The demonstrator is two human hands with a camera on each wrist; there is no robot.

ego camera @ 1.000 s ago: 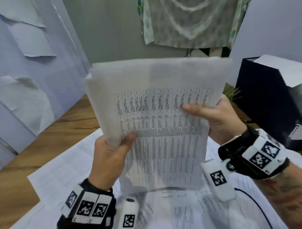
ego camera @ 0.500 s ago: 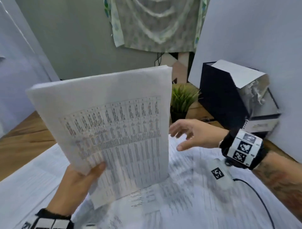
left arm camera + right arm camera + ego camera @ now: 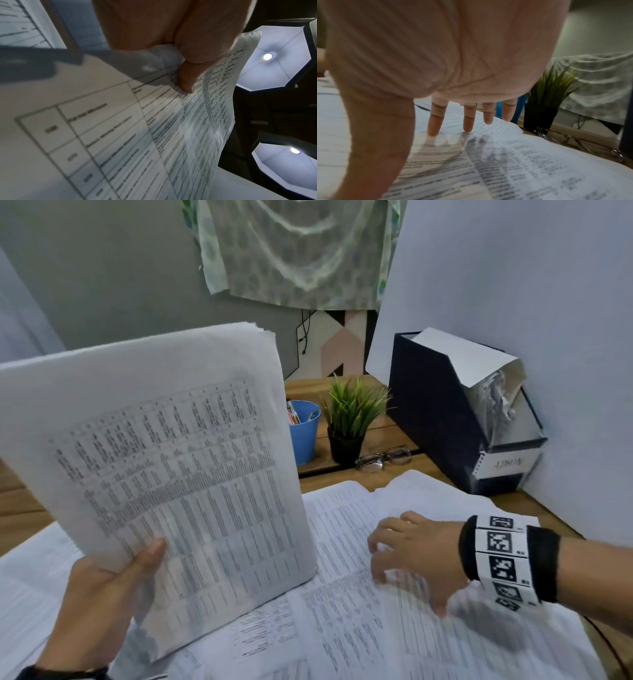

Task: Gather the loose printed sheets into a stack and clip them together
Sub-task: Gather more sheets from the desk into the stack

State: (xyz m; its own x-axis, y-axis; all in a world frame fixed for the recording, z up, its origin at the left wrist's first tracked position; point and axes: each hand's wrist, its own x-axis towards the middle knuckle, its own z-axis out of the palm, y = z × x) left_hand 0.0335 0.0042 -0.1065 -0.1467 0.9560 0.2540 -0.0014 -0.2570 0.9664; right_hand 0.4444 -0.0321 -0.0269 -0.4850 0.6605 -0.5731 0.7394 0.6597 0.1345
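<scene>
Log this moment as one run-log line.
left hand: grips raised stack | right hand: open, fingertips on loose sheets on desk | clip: not seen

2 hands [image 3: 99, 607], 1 held stack [image 3: 164, 460], 1 plant [image 3: 352, 419], 1 blue cup [image 3: 305, 436]

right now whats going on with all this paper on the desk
A person is gathering printed sheets. The left hand grips a stack of sheets by its lower edge and holds it upright above the desk. The right hand reaches down with straight fingers touching the loose sheets spread across the desk. No clip is visible, so nothing is clipped yet.
</scene>
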